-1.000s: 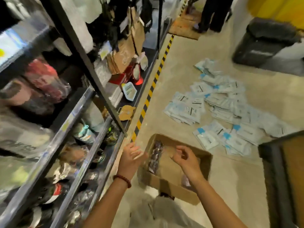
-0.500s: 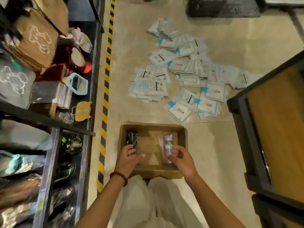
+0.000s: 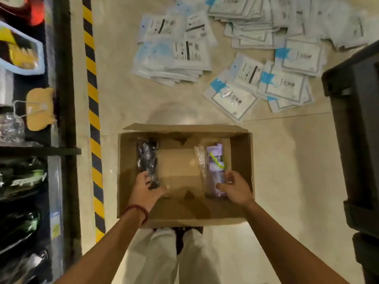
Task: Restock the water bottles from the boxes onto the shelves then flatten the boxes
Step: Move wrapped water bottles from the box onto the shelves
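An open cardboard box (image 3: 240, 214) lies on the floor in front of my feet. Two plastic-wrapped water bottles lie in it. The dark bottle (image 3: 147, 158) is on the box's left side, and my left hand (image 3: 146, 191) grips its near end. On the right side lies the purple bottle (image 3: 215, 167) with a green strap; my right hand (image 3: 235, 188) curls around its lower part, thumb on the left and fingers on the right. The shelf unit (image 3: 61, 83) stands at the left with wrapped goods on its levels.
A yellow-black hazard stripe (image 3: 92, 111) runs along the floor beside the shelf. Several white and blue flat packets (image 3: 242, 52) lie scattered on the floor beyond the box. A dark cart or bin (image 3: 356, 140) stands at the right.
The view has tilted down from the shelves to straight over the box. Both hands have dropped into the box and closed on the two bottles.
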The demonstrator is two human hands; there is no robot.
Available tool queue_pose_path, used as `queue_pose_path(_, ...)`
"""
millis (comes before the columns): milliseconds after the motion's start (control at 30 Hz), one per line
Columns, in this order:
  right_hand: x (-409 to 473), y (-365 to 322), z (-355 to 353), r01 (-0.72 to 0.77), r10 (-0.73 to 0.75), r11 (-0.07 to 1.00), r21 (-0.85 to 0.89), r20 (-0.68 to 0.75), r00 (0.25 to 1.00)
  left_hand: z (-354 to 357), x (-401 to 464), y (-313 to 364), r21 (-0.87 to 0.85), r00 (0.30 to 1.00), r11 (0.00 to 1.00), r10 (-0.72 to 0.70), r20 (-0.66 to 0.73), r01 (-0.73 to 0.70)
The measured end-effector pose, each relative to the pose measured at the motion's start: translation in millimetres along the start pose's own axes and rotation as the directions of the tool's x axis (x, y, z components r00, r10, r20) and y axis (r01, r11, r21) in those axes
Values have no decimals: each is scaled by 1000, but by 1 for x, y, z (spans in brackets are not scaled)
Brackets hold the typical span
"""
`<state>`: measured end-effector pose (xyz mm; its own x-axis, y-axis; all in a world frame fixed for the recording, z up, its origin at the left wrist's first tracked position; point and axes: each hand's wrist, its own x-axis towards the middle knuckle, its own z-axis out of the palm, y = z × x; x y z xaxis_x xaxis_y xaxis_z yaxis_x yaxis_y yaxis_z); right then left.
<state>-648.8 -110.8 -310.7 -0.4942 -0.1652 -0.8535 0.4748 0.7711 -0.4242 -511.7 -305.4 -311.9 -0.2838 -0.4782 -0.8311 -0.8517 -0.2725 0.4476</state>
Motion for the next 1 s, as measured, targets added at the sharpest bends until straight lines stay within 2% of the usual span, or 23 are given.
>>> queue_pose_path(100, 67, 35, 19, -44, 45, 999, 30, -39, 998, 25, 65, -34, 89, 999, 996, 3, -39, 0)
queue_pose_path(200, 122, 69, 37, -86, 91, 994, 64, -76, 993, 40, 122, -65, 181, 990, 982, -31, -137, 56)
queue_pose_path(333, 183, 112, 56, -84, 75, 995, -52, -145, 987, 45, 195, -111, 314, 973, 942, -49, -226, 121)
queue_pose_path(400, 206, 128, 68, -96, 70, 987, -129, -198, 978, 50, 210, -121, 311, 961, 938, -68, -269, 153)
queue_pose_path(467, 221, 131, 76, -110, 63, 980, -167, -266, 962, 54, 223, -130, 299, 935, 945, -17, -353, 130)
queue_pose_path(600, 238, 138, 88, -40, 17, 998, -53, -376, 926, 59, 237, -144, 241, 888, 964, 15, -459, 108)
queue_pose_path(700, 237, 140, 92, 8, -21, 999, -35, -398, 917, 59, 245, -144, 138, 897, 971, -118, -425, 193)
queue_pose_path(800, 236, 135, 90, -9, 5, 1000, -8, -400, 917, 55, 249, -136, 51, 909, 962, -236, -345, 269)
queue_pose_path(900, 225, 125, 89, -4, 12, 1000, 23, -351, 936, 48, 244, -129, 14, 927, 967, -239, -288, 254)
queue_pose_path(1000, 197, 110, 90, 58, -56, 998, 0, -271, 961, 46, 217, -115, 14, 947, 967, -248, -205, 256)
